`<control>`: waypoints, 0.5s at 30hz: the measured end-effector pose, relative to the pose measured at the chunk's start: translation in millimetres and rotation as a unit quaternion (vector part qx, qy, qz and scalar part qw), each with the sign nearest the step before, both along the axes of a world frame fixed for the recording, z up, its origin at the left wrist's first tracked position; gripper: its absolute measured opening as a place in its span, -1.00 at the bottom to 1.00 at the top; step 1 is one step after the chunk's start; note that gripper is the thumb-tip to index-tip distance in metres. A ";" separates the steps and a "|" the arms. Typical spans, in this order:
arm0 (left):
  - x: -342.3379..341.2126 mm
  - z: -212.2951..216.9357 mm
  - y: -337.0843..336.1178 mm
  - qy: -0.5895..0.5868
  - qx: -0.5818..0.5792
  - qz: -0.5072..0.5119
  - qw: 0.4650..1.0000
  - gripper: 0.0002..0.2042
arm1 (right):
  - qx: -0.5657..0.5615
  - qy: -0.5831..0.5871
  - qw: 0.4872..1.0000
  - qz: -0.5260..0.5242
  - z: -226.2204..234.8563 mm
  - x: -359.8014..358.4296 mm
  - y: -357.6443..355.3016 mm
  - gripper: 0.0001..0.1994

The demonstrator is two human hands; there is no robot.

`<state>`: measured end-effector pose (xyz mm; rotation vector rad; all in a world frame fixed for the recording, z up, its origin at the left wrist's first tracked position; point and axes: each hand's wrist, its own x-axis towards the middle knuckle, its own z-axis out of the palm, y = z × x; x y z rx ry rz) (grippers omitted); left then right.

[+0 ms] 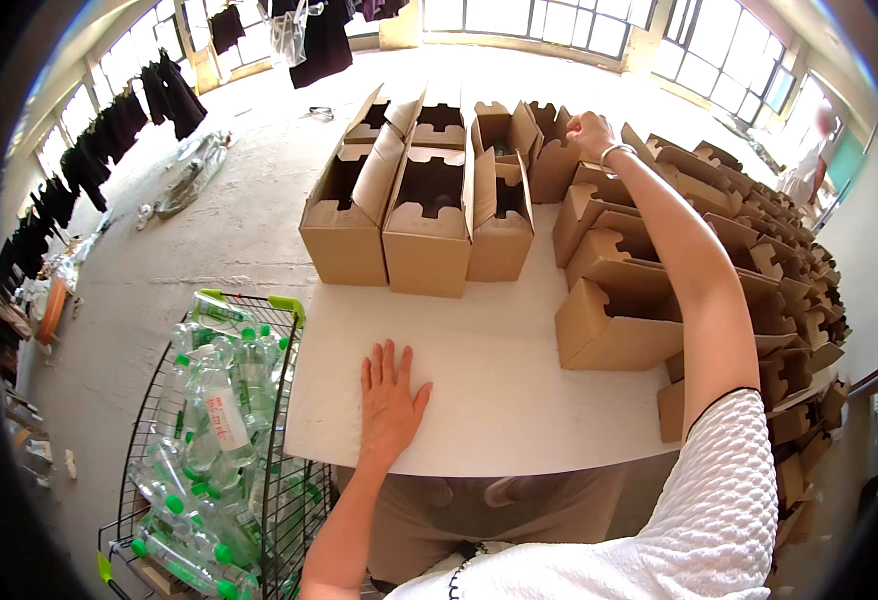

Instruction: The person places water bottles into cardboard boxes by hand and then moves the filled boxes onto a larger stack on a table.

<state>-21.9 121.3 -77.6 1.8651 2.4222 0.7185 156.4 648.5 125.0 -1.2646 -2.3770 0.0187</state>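
My left hand lies flat on the white tabletop, fingers spread and nothing in it. At the far side of the table, my right hand is closed at the top edge of an open cardboard box; its fingertips are partly hidden. Left of that box, several more brown boxes stand in a group, among them one large front box and another beside it. Their flaps are up. Dark interiors hide most of what they hold.
A wire shopping cart full of clear plastic bottles with green caps stands left of the table. Many open cardboard boxes crowd the right side. Dark clothes hang at the far left. A person stands at the far right.
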 end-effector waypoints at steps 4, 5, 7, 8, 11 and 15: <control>1.8 2.0 0.2 0.014 -0.006 0.005 1.000 -0.39 | 0.020 -0.072 0.997 0.019 -34.3 -15.2 -12.1 -0.32; 2.2 3.4 1.3 0.018 -0.006 0.002 1.000 -0.39 | 0.044 -0.088 0.995 0.030 -41.1 -16.1 -11.2 -0.28; 1.6 4.3 1.2 0.020 -0.006 0.004 1.000 -0.39 | -0.010 -0.121 0.993 0.005 -41.2 -27.8 -10.3 -0.27; 1.8 4.4 0.9 0.020 -0.005 0.004 1.000 -0.39 | -0.036 -0.138 0.990 -0.008 -38.5 -32.3 -13.4 -0.26; 2.7 5.4 1.1 0.026 -0.013 0.007 1.000 -0.39 | -0.053 -0.096 0.994 -0.017 -60.4 -37.9 5.3 -0.30; 4.3 6.1 1.2 0.031 -0.017 0.008 0.999 -0.38 | -0.048 -0.064 0.996 -0.035 -75.4 -38.0 7.6 -0.43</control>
